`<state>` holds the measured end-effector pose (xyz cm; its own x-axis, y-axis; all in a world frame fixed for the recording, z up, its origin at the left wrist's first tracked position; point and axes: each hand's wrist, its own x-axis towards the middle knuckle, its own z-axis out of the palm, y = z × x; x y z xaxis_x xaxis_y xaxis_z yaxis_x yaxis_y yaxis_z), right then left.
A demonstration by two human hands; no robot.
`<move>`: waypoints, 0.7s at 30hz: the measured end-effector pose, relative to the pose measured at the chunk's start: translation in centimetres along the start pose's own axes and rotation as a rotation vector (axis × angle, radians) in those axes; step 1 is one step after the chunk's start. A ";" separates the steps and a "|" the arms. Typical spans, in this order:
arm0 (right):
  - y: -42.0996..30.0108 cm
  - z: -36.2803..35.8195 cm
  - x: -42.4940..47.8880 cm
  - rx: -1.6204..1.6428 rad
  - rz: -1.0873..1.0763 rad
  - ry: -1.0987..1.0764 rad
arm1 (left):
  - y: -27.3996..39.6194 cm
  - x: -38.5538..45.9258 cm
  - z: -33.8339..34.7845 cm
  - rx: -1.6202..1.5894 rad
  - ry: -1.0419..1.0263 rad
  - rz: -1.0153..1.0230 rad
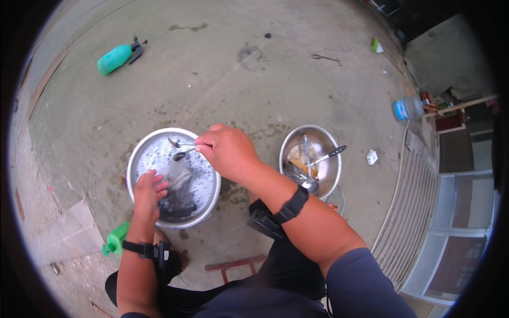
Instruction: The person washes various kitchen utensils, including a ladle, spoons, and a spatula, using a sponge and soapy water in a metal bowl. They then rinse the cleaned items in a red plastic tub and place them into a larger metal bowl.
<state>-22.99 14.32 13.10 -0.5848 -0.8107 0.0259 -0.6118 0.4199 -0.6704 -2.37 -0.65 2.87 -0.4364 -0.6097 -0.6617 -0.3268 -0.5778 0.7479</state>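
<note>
A round metal basin [134,159] of sudsy water stands on the ground in front of me. Two metal spoons [175,143] are pinched by their handles in my right hand [228,153], with their bowls above the suds. My left hand [149,192] is over the basin's left side, fingers apart and nothing visible in its grasp. Close to those fingers, a pale wet cloth [177,175] lies partly in the water. To the right, a steel bowl [330,169] contains a ladle [309,185], a black-handled utensil [334,152] and a yellowish-brown item [301,165].
A green pump sprayer [115,59] lies on the concrete at the upper left. Beside my left forearm is a green plastic bottle [116,238]. A small reddish stool [234,263] shows between my legs. A large water jug [407,108] lies at the right.
</note>
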 end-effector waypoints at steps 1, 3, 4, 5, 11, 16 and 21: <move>0.4 -0.9 0.2 0.069 0.018 0.055 | 0.0 -0.1 -0.1 0.020 -0.004 0.003; 1.9 -4.1 -0.1 0.180 0.110 0.134 | -0.5 0.2 0.6 0.030 -0.006 -0.002; 2.7 -6.3 -0.4 0.227 0.172 0.160 | -0.7 0.4 1.3 0.024 -0.020 -0.002; 3.2 -8.1 -0.5 0.290 0.225 0.185 | -0.8 0.5 1.4 0.022 -0.020 0.002; 8.7 -20.1 -4.4 0.375 0.484 0.343 | -0.6 0.5 1.2 0.041 -0.041 0.025; 18.4 -24.1 -14.5 0.476 0.771 0.502 | -0.8 0.5 0.7 0.057 -0.046 0.008; 26.8 -18.1 -24.9 0.576 1.142 0.521 | -1.6 0.9 0.2 0.122 -0.036 -0.016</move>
<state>-34.48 53.10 7.94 -0.8161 0.1643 -0.5540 0.5671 0.4121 -0.7132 -2.37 -0.19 1.15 -0.4596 -0.5793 -0.6732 -0.4324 -0.5161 0.7394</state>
